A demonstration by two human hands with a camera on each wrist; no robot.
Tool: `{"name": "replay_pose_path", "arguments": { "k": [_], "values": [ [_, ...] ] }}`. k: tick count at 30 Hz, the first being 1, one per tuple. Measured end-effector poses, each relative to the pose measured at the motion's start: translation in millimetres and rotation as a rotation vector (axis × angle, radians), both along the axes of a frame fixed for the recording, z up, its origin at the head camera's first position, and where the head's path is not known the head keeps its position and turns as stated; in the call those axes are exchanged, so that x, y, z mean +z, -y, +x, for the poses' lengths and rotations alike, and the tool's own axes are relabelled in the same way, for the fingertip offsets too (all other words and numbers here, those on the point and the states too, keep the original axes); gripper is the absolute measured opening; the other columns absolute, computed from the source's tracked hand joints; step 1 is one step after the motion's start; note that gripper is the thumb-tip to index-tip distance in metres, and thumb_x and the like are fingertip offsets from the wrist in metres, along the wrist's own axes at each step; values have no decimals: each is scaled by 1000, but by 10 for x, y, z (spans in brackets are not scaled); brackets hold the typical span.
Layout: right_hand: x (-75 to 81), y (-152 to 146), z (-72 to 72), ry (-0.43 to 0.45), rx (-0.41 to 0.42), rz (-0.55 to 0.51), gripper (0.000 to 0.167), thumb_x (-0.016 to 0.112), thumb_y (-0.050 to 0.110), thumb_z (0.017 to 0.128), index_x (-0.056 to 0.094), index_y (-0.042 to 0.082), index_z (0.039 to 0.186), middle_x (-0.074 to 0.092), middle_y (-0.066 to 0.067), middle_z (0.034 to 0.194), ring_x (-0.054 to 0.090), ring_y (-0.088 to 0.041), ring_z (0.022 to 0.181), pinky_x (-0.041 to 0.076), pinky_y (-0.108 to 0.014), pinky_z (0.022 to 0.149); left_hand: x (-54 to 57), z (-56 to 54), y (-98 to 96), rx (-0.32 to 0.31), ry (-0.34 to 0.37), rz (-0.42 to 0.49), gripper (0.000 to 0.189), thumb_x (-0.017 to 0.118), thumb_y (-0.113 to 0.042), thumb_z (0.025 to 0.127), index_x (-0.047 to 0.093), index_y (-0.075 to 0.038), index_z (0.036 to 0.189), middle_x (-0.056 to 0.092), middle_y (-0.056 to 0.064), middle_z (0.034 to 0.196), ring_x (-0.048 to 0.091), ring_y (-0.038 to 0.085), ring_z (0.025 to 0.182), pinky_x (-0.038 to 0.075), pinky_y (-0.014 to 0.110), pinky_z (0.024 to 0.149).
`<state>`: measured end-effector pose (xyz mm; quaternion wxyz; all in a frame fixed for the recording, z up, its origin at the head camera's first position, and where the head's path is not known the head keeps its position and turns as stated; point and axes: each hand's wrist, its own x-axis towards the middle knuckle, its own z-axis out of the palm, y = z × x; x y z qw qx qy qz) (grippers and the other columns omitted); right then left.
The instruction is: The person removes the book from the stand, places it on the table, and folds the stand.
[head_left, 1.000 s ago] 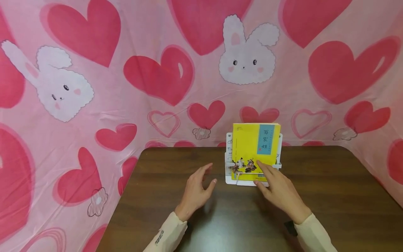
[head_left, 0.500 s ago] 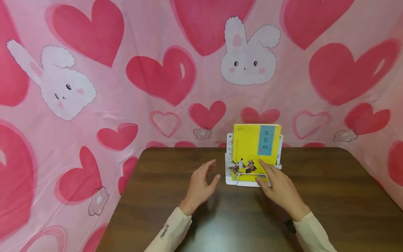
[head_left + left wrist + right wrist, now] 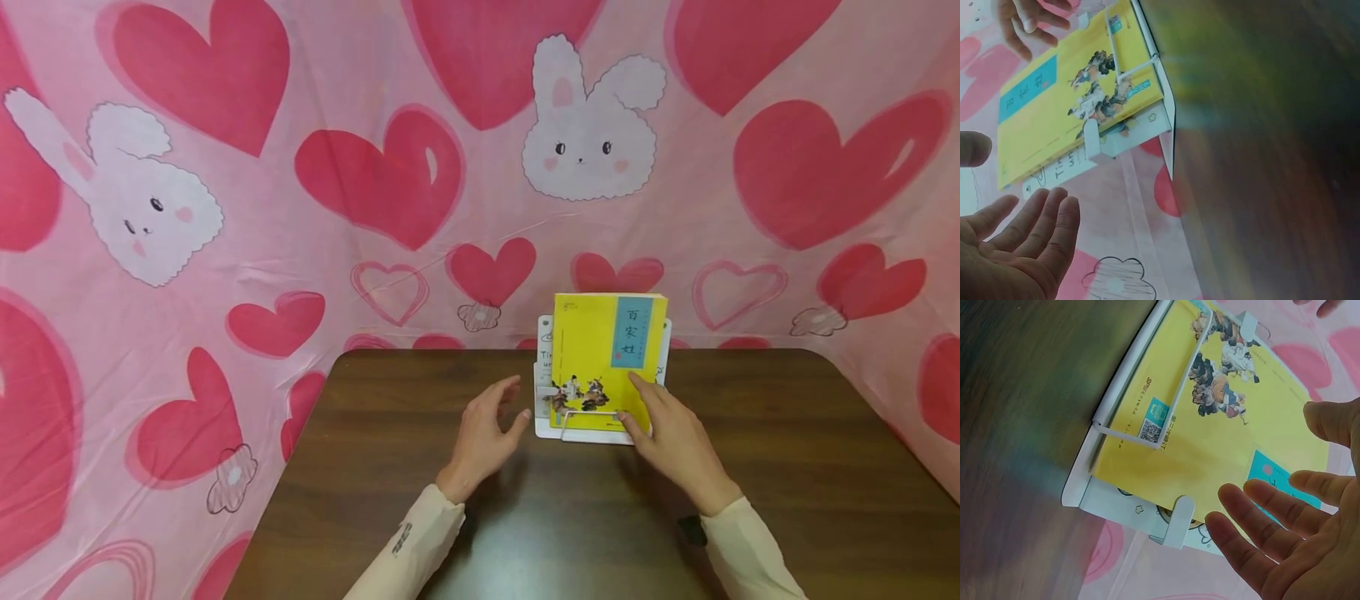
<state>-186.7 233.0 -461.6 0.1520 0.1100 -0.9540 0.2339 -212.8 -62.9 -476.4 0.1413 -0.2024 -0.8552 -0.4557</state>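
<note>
Head view: near the table's (image 3: 570,525) far edge, a stand (image 3: 588,436) bears the book (image 3: 585,342) "百家姓"; left hand (image 3: 482,437) and right hand (image 3: 682,442) flank it, fingers loosely apart.

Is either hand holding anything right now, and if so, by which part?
Nothing is held: the left hand and right hand are open beside the yellow book on its white stand.

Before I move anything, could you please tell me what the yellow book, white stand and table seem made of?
Yellow book: paper with a smooth card cover, judging by the pale page edges.
White stand: probably painted metal, given its thin plate and bent wire, though plastic is possible.
Table: wood or wood-look laminate, semi-gloss, showing brown grain and soft reflection.
</note>
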Motion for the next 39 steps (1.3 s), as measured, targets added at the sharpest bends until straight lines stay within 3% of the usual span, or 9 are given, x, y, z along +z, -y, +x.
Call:
{"name": "replay_pose_path", "arguments": {
  "k": [9,13,22,31,39],
  "values": [
    [5,-52,-21,-1,-12,-44,73,78,20,93,44,0,155,59,-29,143,64,-50,121,53,-67,98,40,-36,-99,-3,23,11,52,74,-16,95,58,-11,144,70,14,134,71,23,117,62,40,94],
    [-32,-73,-47,-51,-17,-51,71,79,18,91,47,-2,151,63,-29,136,68,-47,112,57,-65,93,38,-72,-154,5,31,17,52,74,-16,94,59,-10,144,71,11,133,71,23,115,62,39,93],
    [-72,-84,-130,-104,-23,-49,66,78,16,92,50,-3,149,64,-28,133,70,-44,107,58,-64,90,57,-221,-277,-13,32,62,52,73,-16,95,59,-7,143,71,14,132,72,29,115,62,40,93],
    [-63,-124,-166,-115,-88,-80,65,76,14,92,50,-10,146,65,-29,123,69,-44,102,59,-62,87,116,-249,-380,-1,78,72,54,73,-18,94,58,-9,146,69,14,135,70,32,118,60,44,100],
    [-47,-198,-244,-96,-123,-120,63,74,16,95,49,-9,148,63,-28,122,64,-40,95,60,-61,84,173,-296,-476,43,36,33,53,72,-21,95,59,-9,145,71,12,131,71,29,112,60,40,97]
  ]
}}
